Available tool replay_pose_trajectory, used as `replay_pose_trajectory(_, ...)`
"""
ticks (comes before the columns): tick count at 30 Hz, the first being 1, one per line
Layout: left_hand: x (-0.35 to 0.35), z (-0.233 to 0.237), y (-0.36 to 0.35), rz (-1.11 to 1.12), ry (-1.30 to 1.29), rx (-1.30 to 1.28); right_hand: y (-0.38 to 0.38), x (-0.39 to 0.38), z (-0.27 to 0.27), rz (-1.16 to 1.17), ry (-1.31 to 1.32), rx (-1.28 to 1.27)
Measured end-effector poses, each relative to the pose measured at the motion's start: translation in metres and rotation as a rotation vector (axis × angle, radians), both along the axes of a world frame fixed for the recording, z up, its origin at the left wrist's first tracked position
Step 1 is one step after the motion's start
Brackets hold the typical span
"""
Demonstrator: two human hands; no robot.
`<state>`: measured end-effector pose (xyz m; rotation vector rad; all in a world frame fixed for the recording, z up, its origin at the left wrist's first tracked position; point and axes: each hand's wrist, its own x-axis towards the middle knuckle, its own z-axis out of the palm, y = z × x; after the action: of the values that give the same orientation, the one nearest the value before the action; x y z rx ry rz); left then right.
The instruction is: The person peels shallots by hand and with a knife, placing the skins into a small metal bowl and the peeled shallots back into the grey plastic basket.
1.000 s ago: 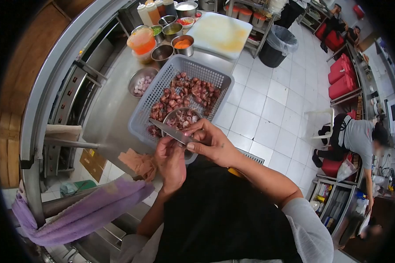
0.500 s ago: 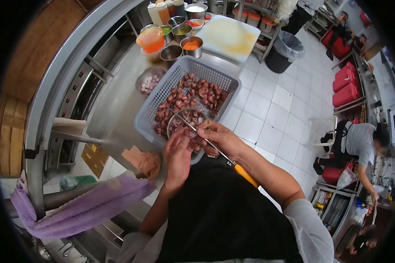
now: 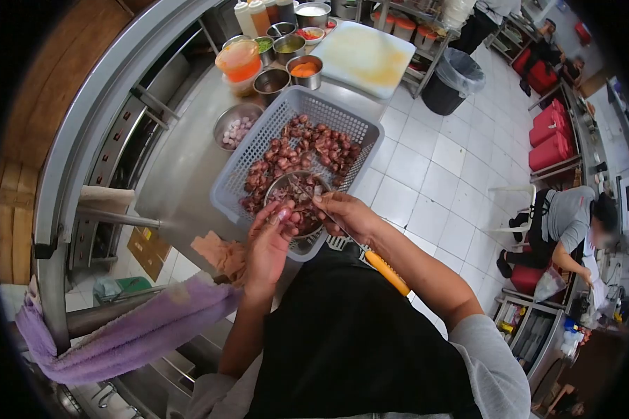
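Observation:
My left hand (image 3: pixel 265 248) pinches a shallot (image 3: pixel 284 214) in its fingertips, just over the near side of a metal bowl. In my right hand (image 3: pixel 349 215) is a knife with a yellow handle (image 3: pixel 386 272). The fingers grip it along the blade, and the handle points back toward my apron. Shallot skins (image 3: pixel 302 190) fill the metal bowl, which sits inside a grey perforated basket (image 3: pixel 228 178). Many unpeeled shallots (image 3: pixel 325 145) lie in the basket around the bowl. Left of the basket, a smaller steel bowl (image 3: pixel 223 122) holds pale peeled shallots (image 3: pixel 239 131).
Behind the basket stand several steel containers (image 3: pixel 304 73), an orange tub (image 3: pixel 238 63), squeeze bottles (image 3: pixel 251 19) and a white cutting board (image 3: pixel 365 59). A crumpled cloth (image 3: pixel 220 255) and purple towel (image 3: pixel 140 328) lie at left. A black bin (image 3: pixel 449 91) and a bending person (image 3: pixel 566 223) are at right.
My left hand has moved left, away from the blade, with the shallot in its fingertips. My right hand has shifted slightly right with the knife. The person at right has drawn their arm in.

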<state>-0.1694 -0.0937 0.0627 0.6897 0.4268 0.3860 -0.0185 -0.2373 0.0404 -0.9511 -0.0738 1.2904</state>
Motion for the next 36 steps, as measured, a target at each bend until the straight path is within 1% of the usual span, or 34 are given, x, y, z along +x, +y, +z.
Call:
replay_pose_trajectory(2, -0.002, -0.004, 0.005, 0.006, -0.007, 0.016, -0.001, -0.001, -0.008, 0.03, 0.01, 0.001)
replay_pose_trajectory(4, -0.004, -0.011, 0.01, -0.024, -0.07, 0.065, -0.004, -0.002, -0.012, 0.056, 0.022, -0.001)
replay_pose_trajectory(6, -0.006, -0.012, 0.012, -0.027, -0.047, 0.05, -0.007, -0.005, -0.013, 0.045, 0.046, -0.037)
replay_pose_trajectory(10, -0.003, -0.005, 0.01, -0.047, -0.044, 0.043, -0.019, -0.008, 0.002, 0.053, 0.035, 0.036)
replay_pose_trajectory(12, -0.004, -0.007, 0.011, -0.063, -0.045, 0.049, -0.023, -0.012, 0.013, 0.084, -0.106, 0.02)
replay_pose_trajectory(13, -0.004, -0.008, 0.011, -0.079, -0.046, 0.055, -0.025, -0.015, 0.02, 0.082, -0.104, 0.021)
replay_pose_trajectory(14, -0.005, -0.011, 0.011, -0.082, -0.043, 0.056, -0.026, -0.02, 0.029, 0.077, -0.234, 0.054)
replay_pose_trajectory(15, -0.006, -0.014, 0.01, -0.097, -0.094, 0.038, -0.028, -0.024, 0.038, 0.071, -0.363, 0.085)
replay_pose_trajectory(16, -0.007, -0.016, 0.009, -0.113, -0.145, 0.02, -0.03, -0.028, 0.049, 0.065, -0.362, 0.085)
replay_pose_trajectory(18, -0.005, 0.003, -0.001, -0.111, -0.112, 0.026, -0.033, -0.034, 0.069, 0.105, -0.57, 0.036)
replay_pose_trajectory(19, -0.003, 0.012, -0.005, -0.102, -0.078, 0.03, -0.033, -0.036, 0.075, 0.113, -0.613, 0.036)
replay_pose_trajectory(20, -0.003, 0.014, -0.007, -0.106, -0.079, 0.034, -0.033, -0.038, 0.072, 0.109, -0.615, 0.039)
replay_pose_trajectory(22, -0.004, 0.017, -0.009, -0.098, -0.094, 0.035, -0.032, -0.041, 0.065, 0.048, -0.762, 0.155)
replay_pose_trajectory(29, -0.009, 0.016, -0.012, -0.128, -0.145, 0.05, -0.036, -0.047, 0.077, 0.012, -0.851, 0.162)
replay_pose_trajectory(32, -0.012, 0.015, -0.013, -0.151, -0.148, 0.037, -0.039, -0.048, 0.083, 0.05, -0.891, 0.116)
replay_pose_trajectory(36, -0.016, 0.017, -0.013, -0.195, -0.122, 0.093, -0.039, -0.052, 0.08, -0.014, -1.004, 0.117)
